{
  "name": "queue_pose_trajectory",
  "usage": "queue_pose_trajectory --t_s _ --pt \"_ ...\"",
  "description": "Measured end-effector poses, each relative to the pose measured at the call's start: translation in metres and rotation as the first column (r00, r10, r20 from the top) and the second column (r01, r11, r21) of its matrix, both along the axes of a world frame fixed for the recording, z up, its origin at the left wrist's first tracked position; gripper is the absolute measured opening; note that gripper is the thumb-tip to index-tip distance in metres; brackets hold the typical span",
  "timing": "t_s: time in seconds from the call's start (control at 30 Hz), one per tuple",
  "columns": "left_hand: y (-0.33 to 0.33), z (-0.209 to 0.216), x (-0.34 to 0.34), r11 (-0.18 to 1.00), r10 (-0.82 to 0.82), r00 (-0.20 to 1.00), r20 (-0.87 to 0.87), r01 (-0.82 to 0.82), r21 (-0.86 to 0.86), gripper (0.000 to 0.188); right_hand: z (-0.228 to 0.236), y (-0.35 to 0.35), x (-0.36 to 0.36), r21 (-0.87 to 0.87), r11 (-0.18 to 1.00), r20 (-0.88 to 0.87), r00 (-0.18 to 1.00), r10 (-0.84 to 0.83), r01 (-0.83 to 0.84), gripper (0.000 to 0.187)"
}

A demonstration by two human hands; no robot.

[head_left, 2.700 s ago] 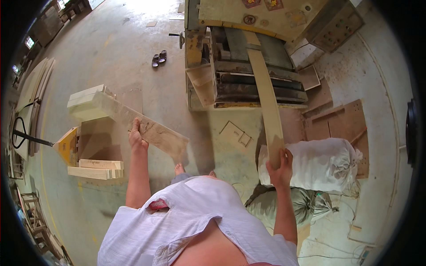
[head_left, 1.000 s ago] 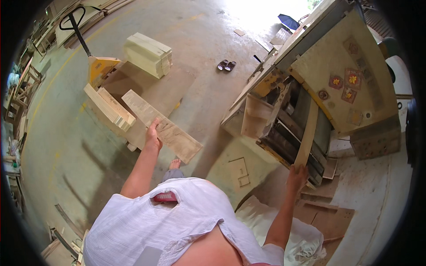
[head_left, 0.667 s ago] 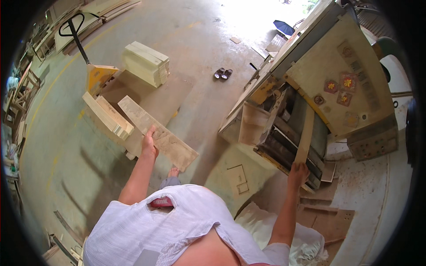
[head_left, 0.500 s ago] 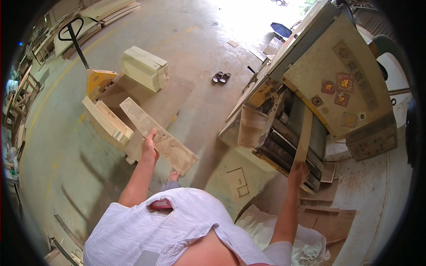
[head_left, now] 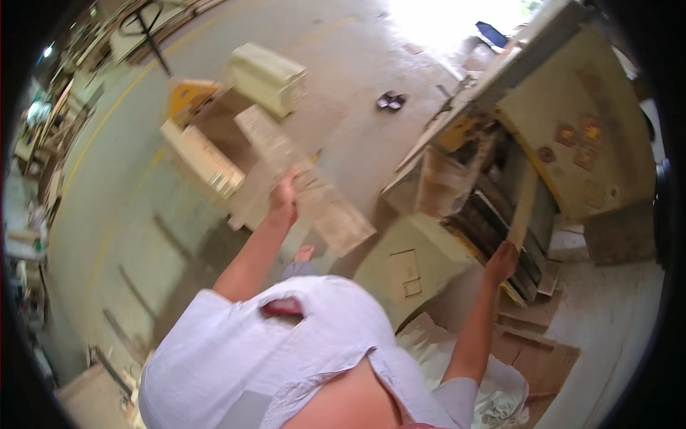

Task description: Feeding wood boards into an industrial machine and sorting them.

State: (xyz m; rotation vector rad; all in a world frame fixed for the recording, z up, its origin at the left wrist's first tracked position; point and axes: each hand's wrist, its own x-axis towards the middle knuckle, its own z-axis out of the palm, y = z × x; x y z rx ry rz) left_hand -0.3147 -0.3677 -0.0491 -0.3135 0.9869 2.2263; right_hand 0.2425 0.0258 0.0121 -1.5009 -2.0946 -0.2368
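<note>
My left hand [head_left: 284, 199] grips a flat wooden board [head_left: 314, 187] by its near long edge and holds it in the air, slanting from upper left to lower right. At the machine [head_left: 493, 204] on the right, my right hand [head_left: 503, 262] is closed on the near end of a narrow wooden strip [head_left: 525, 204]. That strip lies along the machine's dark bed, its far end running back under the raised cover [head_left: 579, 121]. The fingers of the right hand are partly hidden and blurred.
A yellow pallet jack [head_left: 189, 96] stands ahead on the left, carrying a pallet with a stack of pale boards [head_left: 264, 79] and a shorter row of boards [head_left: 204, 161]. Dark sandals [head_left: 391, 101] lie on the floor. White sacking [head_left: 471, 365] is at the lower right.
The whole view has shifted, so most things sit further right and higher. Both hands keep hold of their wooden pieces; the strip remains on the machine bed.
</note>
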Motion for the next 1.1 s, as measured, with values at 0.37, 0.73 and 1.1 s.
queue_pose_trajectory --t_s 0.37,0.73,1.1 --pt "0.065 0.065 0.086 0.997 -0.006 0.979 -0.204 0.022 0.079 0.036 0.091 -0.248 -0.187 -0.437 0.577 -0.391 0.723 0.569 -0.690 0.089" --pt "0.096 0.073 0.174 0.790 -0.600 0.741 -0.302 0.608 -0.078 0.039 0.048 -0.274 -0.138 -0.403 0.747 -0.262 0.849 0.459 -0.528 0.088" --pt "0.115 0.042 0.172 0.548 -0.834 0.480 -0.272 0.778 -0.306 0.044 0.052 -0.342 0.014 -0.252 0.961 -0.345 0.939 0.019 -0.112 0.086"
